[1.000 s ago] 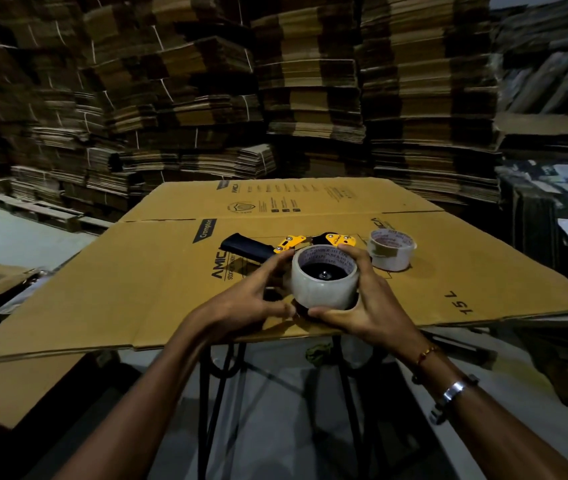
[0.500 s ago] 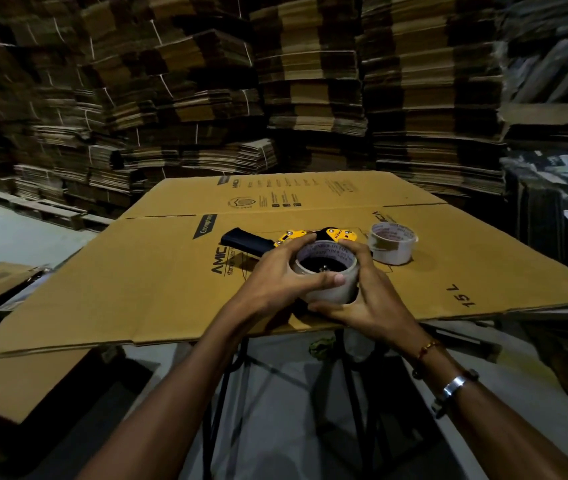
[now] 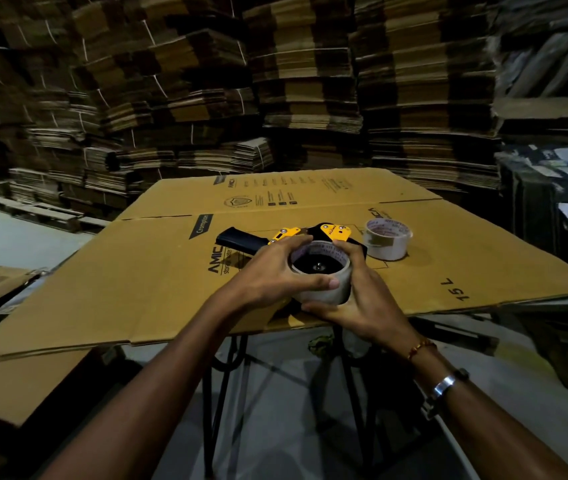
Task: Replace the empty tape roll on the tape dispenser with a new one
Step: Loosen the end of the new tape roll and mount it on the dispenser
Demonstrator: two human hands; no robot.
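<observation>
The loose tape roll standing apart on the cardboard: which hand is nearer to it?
Right. The right hand grips the near roll, just beside the loose roll; the left hand is on that roll's far side.

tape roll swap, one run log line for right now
step: seating roll on dispenser | left hand: grips roll | right hand: grips roll | spare roll: on cardboard

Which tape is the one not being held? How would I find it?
Find the big flat cardboard sheet on the stand. Right of the yellow-and-black tape dispenser stands a small pale roll, alone. Unlike the roll between both hands, nothing touches it.
</observation>
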